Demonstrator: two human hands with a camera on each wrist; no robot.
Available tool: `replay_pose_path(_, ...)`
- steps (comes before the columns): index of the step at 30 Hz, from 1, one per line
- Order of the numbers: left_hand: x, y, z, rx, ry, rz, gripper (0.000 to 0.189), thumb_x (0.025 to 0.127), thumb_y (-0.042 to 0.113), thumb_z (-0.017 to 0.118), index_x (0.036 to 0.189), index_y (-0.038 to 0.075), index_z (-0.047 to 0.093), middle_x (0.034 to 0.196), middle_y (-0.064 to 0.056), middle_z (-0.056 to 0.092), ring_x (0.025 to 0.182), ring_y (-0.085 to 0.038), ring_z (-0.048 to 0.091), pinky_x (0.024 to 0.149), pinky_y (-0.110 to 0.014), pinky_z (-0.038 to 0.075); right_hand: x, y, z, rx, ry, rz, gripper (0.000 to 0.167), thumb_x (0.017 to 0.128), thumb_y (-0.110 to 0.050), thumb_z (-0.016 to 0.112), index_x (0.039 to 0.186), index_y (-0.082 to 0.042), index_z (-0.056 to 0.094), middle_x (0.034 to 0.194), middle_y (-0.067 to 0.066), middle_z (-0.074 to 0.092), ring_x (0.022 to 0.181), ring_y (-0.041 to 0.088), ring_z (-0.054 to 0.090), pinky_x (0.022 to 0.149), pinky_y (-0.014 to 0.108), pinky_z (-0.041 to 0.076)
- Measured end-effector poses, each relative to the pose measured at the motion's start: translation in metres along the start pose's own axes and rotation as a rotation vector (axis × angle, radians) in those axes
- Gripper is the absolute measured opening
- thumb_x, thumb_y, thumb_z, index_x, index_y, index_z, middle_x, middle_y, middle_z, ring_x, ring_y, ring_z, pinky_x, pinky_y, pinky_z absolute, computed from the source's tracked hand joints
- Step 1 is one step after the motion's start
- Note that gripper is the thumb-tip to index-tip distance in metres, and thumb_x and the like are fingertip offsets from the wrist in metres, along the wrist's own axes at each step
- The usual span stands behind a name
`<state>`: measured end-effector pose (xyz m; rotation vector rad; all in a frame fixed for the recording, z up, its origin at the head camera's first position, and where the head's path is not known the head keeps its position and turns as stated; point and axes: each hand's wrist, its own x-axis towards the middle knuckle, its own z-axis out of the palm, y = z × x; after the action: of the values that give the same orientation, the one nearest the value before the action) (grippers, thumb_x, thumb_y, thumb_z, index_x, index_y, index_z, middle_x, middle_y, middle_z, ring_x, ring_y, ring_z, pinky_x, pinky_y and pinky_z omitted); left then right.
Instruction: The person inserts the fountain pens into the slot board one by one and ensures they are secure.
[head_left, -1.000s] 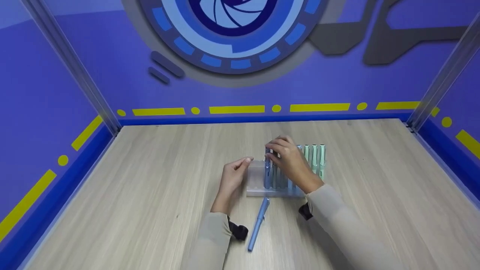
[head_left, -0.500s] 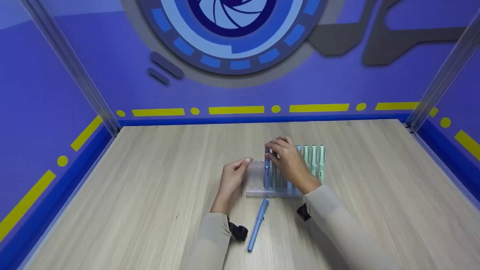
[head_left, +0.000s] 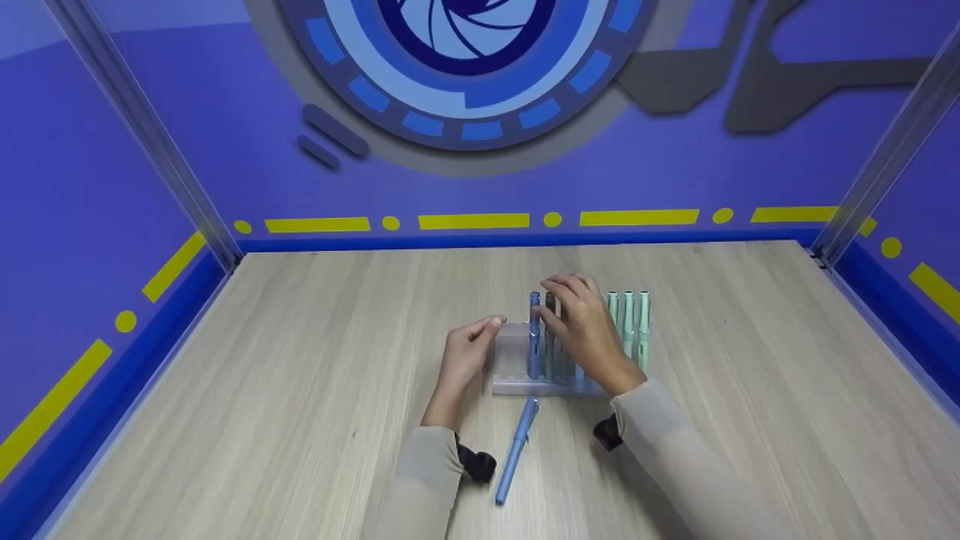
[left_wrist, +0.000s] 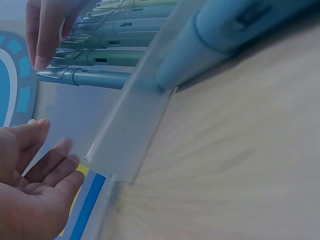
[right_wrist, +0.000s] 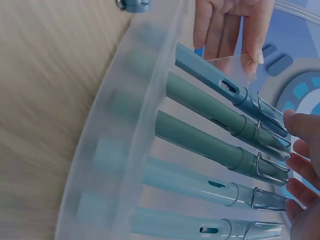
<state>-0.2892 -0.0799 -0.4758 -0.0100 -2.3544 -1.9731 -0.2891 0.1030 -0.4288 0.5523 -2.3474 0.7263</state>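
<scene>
A clear pen stand (head_left: 511,352) holds a row of upright pens in blue and green shades. My left hand (head_left: 465,352) grips the stand's left edge, thumb in front and fingers behind the panel. The leftmost pen in the row is a darker blue pen (head_left: 534,352). Close by its cap is the thumb of my right hand (head_left: 589,334), whose loosely bent fingers spread over the neighbouring caps. Dark green pens (right_wrist: 200,137) stand beside the blue one, then light blue pens (right_wrist: 190,180). My right hand hides part of the row in the head view.
A loose blue pen (head_left: 516,450) lies on the wooden table (head_left: 300,390) in front of the stand, between my forearms. Light green pens (head_left: 628,322) fill the stand's right end. Patterned blue walls (head_left: 420,184) rise behind and at both sides.
My right hand has let go of the darker blue pen's top and shifted slightly right, its fingers more spread. The left hand and the loose pen have stayed put.
</scene>
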Motion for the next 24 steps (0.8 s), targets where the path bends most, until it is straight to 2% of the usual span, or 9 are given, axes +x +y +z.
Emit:
replay_pose_path(5,0.0,-0.001,0.0,-0.002,-0.005,-0.003,0.033,0.097,0.031,0.056,0.117,0.008,0.069,0.126,-0.008,0.065,0.126,-0.025,0.056,0.11,-0.04,0.042,-0.006,-0.003,-0.003,0.043,0.032,0.012,0.034,0.085,-0.014,0.073,0.118,-0.007,0.067,0.117,0.007,0.066,0.111,0.024,0.054,0.096,0.038,0.052)
replay_pose_path(11,0.0,-0.001,0.0,-0.018,-0.003,-0.01,0.033,0.097,0.031,0.056,0.117,0.008,0.069,0.126,-0.009,0.065,0.126,-0.025,0.056,0.111,-0.041,0.041,-0.017,-0.005,-0.002,0.061,0.098,-0.058,0.03,0.081,-0.01,0.076,0.111,-0.006,0.069,0.109,0.007,0.067,0.105,0.022,0.058,0.09,0.035,0.054)
replay_pose_path(14,-0.001,-0.001,0.0,-0.005,-0.004,0.001,0.033,0.098,0.031,0.055,0.117,0.008,0.069,0.126,-0.009,0.065,0.125,-0.025,0.056,0.11,-0.041,0.042,-0.024,-0.008,-0.003,0.072,0.1,-0.081,0.028,0.081,-0.009,0.076,0.108,-0.006,0.07,0.105,0.007,0.068,0.102,0.022,0.06,0.087,0.034,0.056)
replay_pose_path(18,-0.001,0.0,0.0,0.002,-0.007,0.003,0.033,0.098,0.032,0.055,0.117,0.008,0.069,0.126,-0.009,0.065,0.125,-0.025,0.056,0.11,-0.041,0.042,-0.035,-0.013,-0.007,0.117,0.04,-0.071,0.028,0.079,-0.008,0.077,0.106,-0.004,0.07,0.103,0.008,0.068,0.099,0.022,0.063,0.084,0.035,0.057)
replay_pose_path(24,-0.001,-0.002,-0.001,-0.008,-0.008,-0.006,0.033,0.097,0.032,0.056,0.116,0.007,0.069,0.125,-0.009,0.066,0.126,-0.025,0.056,0.111,-0.04,0.041,-0.055,-0.014,-0.004,0.261,-0.148,0.026,0.03,0.079,-0.008,0.077,0.108,-0.003,0.069,0.103,0.008,0.069,0.097,0.022,0.066,0.086,0.034,0.057)
